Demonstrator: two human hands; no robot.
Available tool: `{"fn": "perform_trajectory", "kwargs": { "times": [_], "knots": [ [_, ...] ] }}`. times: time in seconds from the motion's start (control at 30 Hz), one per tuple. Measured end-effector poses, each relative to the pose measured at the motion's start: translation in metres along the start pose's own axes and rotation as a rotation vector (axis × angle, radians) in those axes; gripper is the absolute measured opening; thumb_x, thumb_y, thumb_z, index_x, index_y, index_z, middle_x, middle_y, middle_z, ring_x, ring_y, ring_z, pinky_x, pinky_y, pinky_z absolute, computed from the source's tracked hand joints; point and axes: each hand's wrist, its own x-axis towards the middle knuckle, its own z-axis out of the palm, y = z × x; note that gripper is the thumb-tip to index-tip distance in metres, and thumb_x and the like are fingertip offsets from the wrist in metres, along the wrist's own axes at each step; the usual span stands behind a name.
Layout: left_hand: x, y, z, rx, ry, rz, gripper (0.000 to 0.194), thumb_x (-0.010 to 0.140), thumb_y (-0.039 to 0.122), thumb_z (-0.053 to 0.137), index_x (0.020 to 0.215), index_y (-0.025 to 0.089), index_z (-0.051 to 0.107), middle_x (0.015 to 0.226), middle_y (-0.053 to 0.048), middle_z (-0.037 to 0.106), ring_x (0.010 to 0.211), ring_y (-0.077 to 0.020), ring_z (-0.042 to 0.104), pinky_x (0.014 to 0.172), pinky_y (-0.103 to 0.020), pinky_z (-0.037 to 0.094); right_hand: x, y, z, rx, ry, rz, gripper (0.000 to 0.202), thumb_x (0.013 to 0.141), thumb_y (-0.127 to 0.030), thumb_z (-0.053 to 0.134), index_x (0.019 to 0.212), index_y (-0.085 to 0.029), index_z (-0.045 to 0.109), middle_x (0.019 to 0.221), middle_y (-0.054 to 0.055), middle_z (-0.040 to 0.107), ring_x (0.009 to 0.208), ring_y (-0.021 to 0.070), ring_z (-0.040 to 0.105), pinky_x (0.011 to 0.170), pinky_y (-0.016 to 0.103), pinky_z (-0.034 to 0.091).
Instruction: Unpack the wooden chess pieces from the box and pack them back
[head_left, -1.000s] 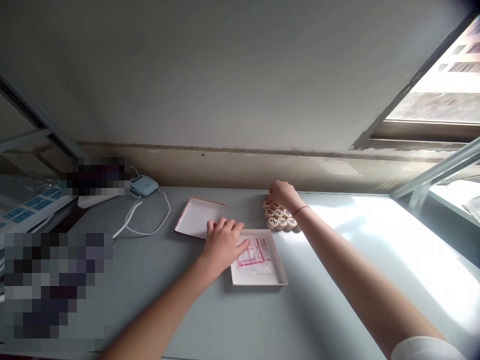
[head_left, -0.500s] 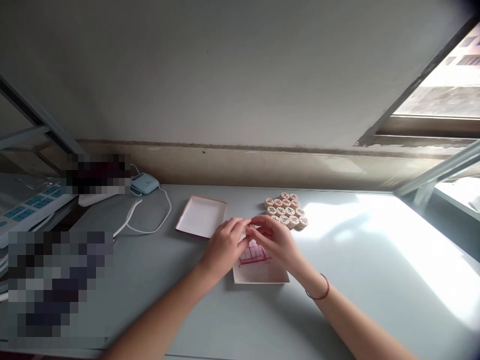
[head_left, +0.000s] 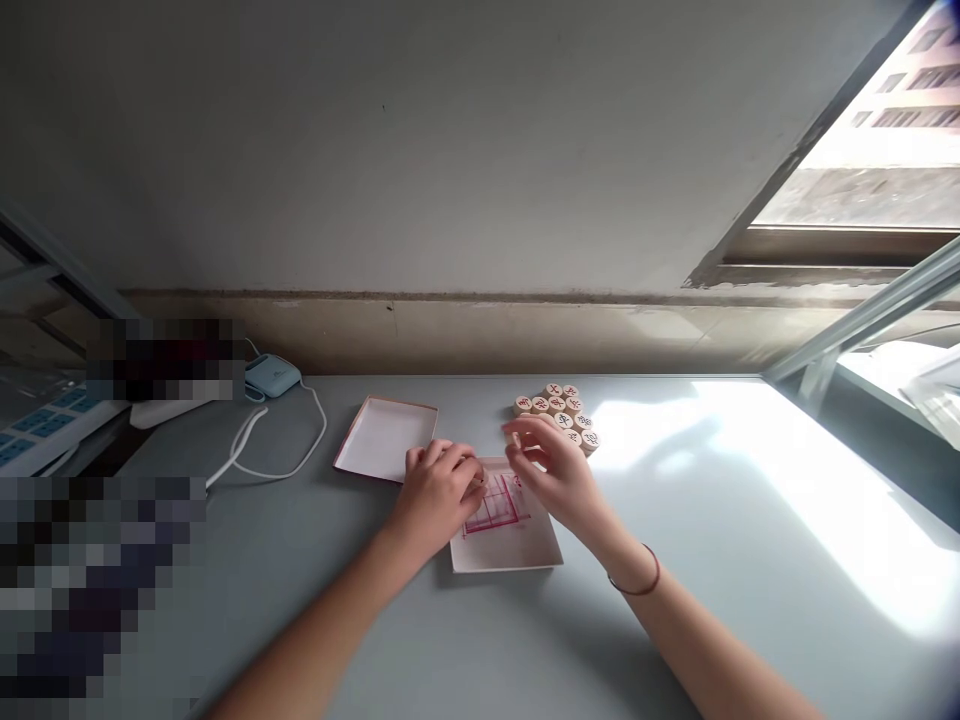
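Note:
In the head view, my left hand (head_left: pixel 439 490) reaches over the left side of a shallow white box (head_left: pixel 510 553). Its fingers are curled around what looks like a small pale xiangqi piece (head_left: pixel 481 482), mostly covered by the fingertips. A clear sheet with pink-red lines (head_left: pixel 491 512) lies in the box. My right hand (head_left: pixel 555 465) hovers above the box's right back corner, thumb and index finger apart, with no piece plainly visible between them. Just behind it are stacked round wooden xiangqi pieces (head_left: pixel 556 404) with red and black characters; the hand hides some.
A white-lined box lid (head_left: pixel 388 437) lies to the left behind the box. Farther left are a light-blue device (head_left: pixel 272 376), a white cable (head_left: pixel 319 440) and a power strip (head_left: pixel 45 425). A wall (head_left: pixel 450 335) runs along the grey table's back; sunlight falls on the right.
My hands, together above the box before, have come apart. The left has lowered toward the box's left side; the right has opened and is nearer the pieces. The view has shifted slightly.

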Motion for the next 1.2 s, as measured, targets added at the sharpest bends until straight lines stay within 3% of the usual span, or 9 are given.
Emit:
{"fn": "perform_trajectory", "kwargs": {
  "times": [0.17,0.33,0.47,0.63,0.77,0.9,1.03,1.2],
  "knots": [
    [-0.001,-0.004,-0.007,0.078,-0.022,-0.072,0.024,0.08,0.027,0.063,0.103,0.024,0.061,0.114,-0.005,0.065,0.107,-0.0266,0.051,0.081,-0.04,0.038,-0.006,-0.001,0.002,-0.373,-0.193,-0.209,0.017,0.081,-0.013,0.055,0.094,-0.022,0.06,0.094,0.005,0.066,0.082,0.0191,0.059,0.072,0.034,0.051],
    [-0.003,-0.01,-0.011,0.069,-0.119,-0.097,0.033,0.079,0.022,0.06,0.112,0.026,0.06,0.112,-0.006,0.065,0.107,-0.0282,0.051,0.081,-0.042,0.039,-0.011,0.003,0.011,-0.545,-0.305,-0.35,0.008,0.085,-0.014,0.06,0.086,-0.022,0.062,0.091,0.006,0.067,0.079,0.02,0.054,0.07,0.033,0.048],
    [-0.002,-0.008,-0.012,0.08,-0.156,-0.126,0.027,0.083,0.02,0.056,0.109,0.026,0.061,0.105,-0.005,0.068,0.106,-0.0274,0.051,0.08,-0.042,0.037,-0.012,0.005,0.013,-0.643,-0.327,-0.383,0.01,0.086,-0.015,0.059,0.094,-0.021,0.062,0.096,0.007,0.064,0.079,0.0201,0.051,0.071,0.033,0.046],
    [-0.001,-0.006,-0.014,0.078,-0.174,-0.123,0.023,0.085,0.016,0.054,0.105,0.025,0.062,0.105,-0.004,0.069,0.105,-0.0263,0.052,0.08,-0.041,0.036,-0.013,0.006,0.019,-0.737,-0.312,-0.378,0.012,0.092,-0.016,0.05,0.093,-0.019,0.061,0.083,0.006,0.063,0.073,0.02,0.05,0.068,0.033,0.043],
    [-0.001,-0.007,-0.015,0.072,-0.179,-0.125,0.024,0.083,0.016,0.056,0.104,0.025,0.062,0.104,-0.004,0.069,0.105,-0.0263,0.053,0.081,-0.042,0.035,-0.011,0.004,0.016,-0.677,-0.306,-0.36,0.007,0.089,-0.019,0.055,0.093,-0.02,0.06,0.086,0.006,0.064,0.077,0.0205,0.054,0.071,0.033,0.045],
    [0.002,-0.007,-0.01,0.055,-0.129,-0.111,0.029,0.082,0.032,0.062,0.11,0.025,0.061,0.112,-0.006,0.066,0.109,-0.028,0.051,0.082,-0.042,0.035,0.012,0.008,-0.011,-0.562,-0.191,-0.219,0.015,0.089,-0.03,0.055,0.099,-0.02,0.06,0.095,0.007,0.064,0.078,0.0191,0.059,0.067,0.029,0.046],
    [0.005,-0.007,0.0,0.038,-0.104,-0.076,0.022,0.084,0.032,0.061,0.105,0.025,0.062,0.106,-0.005,0.068,0.105,-0.0262,0.054,0.082,-0.041,0.035,0.062,0.023,-0.045,-0.796,0.012,0.044,0.022,0.089,-0.031,0.05,0.101,-0.019,0.064,0.102,0.01,0.066,0.08,0.0204,0.062,0.065,0.029,0.044],
    [0.003,-0.008,0.002,0.027,-0.115,-0.067,0.013,0.084,0.024,0.059,0.096,0.024,0.064,0.098,-0.003,0.069,0.099,-0.0237,0.056,0.081,-0.04,0.036,0.109,0.036,-0.056,-1.019,-0.17,0.361,0.03,0.082,-0.034,0.055,0.105,-0.02,0.067,0.099,0.011,0.069,0.086,0.0252,0.064,0.062,0.029,0.043]
  ]
}}
